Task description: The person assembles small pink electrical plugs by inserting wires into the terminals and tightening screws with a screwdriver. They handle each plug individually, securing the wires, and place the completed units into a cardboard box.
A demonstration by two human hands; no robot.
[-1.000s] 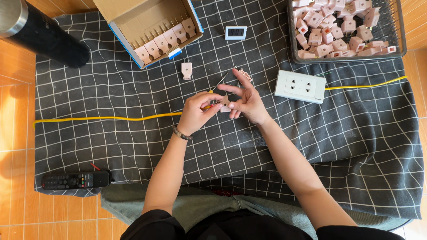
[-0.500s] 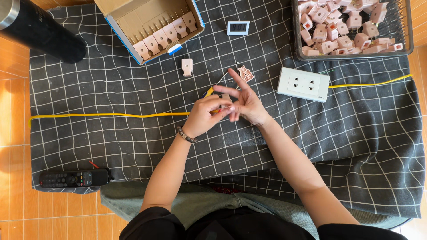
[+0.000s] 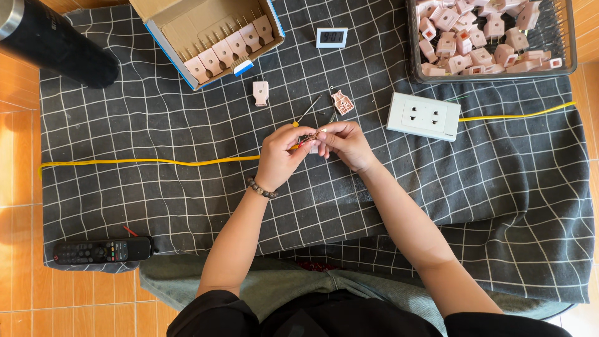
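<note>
Head view: left hand [image 3: 279, 155] and right hand [image 3: 344, 142] meet fingertip to fingertip over the checked cloth [image 3: 156, 131], both pinched on a small plug part [image 3: 310, 137] with red and dark bits; too small to tell more. It sits between the fingers, equally near both hands. Yellow cable [image 3: 150, 161] runs left from the left fingers, long axis roughly level. Screwdriver [image 3: 307, 111] lies just beyond the fingertips, slanted. Open pink plug half [image 3: 342, 102] beside it; white socket [image 3: 423, 116] right of the right hand.

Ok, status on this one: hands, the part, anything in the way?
Left hand and right hand pinch the yellow cable's end together. Screwdriver and open plug half lie just beyond, clear of fingers.
</note>
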